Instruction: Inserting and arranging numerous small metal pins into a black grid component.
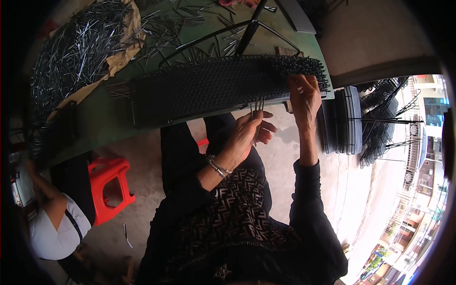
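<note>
A long black perforated block lies across the near edge of the green table, with many small holes in its face. At its right end stands a dense cluster of dark pins. My right hand is closed in a pinch over that cluster; whatever its fingertips hold is hidden. Just below the block's front edge, my left hand holds several thin metal rods between thumb and fingers, their ends pointing up toward the block. A black bent-rod frame rests behind the block.
A heap of dark metal rods lies on brown paper at the table's left. Loose rods are scattered over the green table. Dark wire racks stand at right. A red stool and another person are at left.
</note>
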A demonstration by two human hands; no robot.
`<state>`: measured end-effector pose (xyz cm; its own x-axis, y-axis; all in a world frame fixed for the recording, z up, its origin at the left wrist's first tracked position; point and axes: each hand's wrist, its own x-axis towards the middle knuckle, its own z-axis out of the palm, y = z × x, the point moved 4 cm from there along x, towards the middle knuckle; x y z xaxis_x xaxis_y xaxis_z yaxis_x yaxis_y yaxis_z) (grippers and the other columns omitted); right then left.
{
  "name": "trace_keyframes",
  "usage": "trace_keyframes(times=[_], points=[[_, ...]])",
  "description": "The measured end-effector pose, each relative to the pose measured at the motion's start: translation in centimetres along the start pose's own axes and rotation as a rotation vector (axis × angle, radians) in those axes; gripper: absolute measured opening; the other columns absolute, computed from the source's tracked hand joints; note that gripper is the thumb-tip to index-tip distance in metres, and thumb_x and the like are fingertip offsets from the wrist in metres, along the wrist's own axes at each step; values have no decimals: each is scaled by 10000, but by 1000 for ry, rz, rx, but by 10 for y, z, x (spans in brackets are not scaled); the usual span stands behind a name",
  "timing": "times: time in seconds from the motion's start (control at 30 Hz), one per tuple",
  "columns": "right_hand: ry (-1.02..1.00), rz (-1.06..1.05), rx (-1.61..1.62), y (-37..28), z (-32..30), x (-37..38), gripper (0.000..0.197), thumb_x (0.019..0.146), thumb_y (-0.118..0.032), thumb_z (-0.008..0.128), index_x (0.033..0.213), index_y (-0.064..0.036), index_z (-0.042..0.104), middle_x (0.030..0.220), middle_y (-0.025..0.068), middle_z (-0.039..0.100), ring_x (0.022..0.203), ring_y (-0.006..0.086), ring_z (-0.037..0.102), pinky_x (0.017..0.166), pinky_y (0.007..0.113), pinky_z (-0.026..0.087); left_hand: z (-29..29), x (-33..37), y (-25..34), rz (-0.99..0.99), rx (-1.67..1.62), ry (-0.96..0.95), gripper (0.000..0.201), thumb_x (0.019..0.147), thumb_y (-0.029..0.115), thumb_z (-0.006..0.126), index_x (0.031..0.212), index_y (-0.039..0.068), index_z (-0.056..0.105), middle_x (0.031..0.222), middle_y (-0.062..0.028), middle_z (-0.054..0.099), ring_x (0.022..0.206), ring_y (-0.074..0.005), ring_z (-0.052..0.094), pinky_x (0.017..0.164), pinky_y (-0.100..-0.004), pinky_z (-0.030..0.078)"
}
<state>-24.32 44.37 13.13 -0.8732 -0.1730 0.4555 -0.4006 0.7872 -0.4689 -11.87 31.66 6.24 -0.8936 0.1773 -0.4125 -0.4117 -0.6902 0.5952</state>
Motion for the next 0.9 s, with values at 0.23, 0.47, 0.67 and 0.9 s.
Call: trace_keyframes(times=[0.23,0.47,0.67,0.9], points=[[68,-68,-168,2,1,-7,149,891,-256,689,967,-142,748,904,43,610,764,183,619,681,316,480,2,2,-3,7,-47,-27,423,1032,394,455,1140,15,610,858,-111,708,665,-140,661,607,-250,527],[-133,-29,28,-26,-10,-19,314,904,-230,672,1198,-120,687,909,48,630,771,160,620,679,292,480,3,2,-1,18,-31,-49,423,1023,404,473,1147,24,609,851,-104,706,680,-134,662,610,-246,523],[-669,271,606,-22,1,-24,169,888,-152,673,971,-6,672,838,22,656,757,84,578,688,238,466,5,-1,6,37,71,-123,402,1018,383,490,1144,25,622,868,-96,714,705,-127,663,611,-238,508],[-539,336,709,-20,-14,-7,107,910,-62,605,963,28,623,826,72,673,724,126,638,673,237,500,4,2,6,57,-15,-40,394,1014,382,502,1092,26,652,890,-100,715,680,-112,636,552,-219,459]])
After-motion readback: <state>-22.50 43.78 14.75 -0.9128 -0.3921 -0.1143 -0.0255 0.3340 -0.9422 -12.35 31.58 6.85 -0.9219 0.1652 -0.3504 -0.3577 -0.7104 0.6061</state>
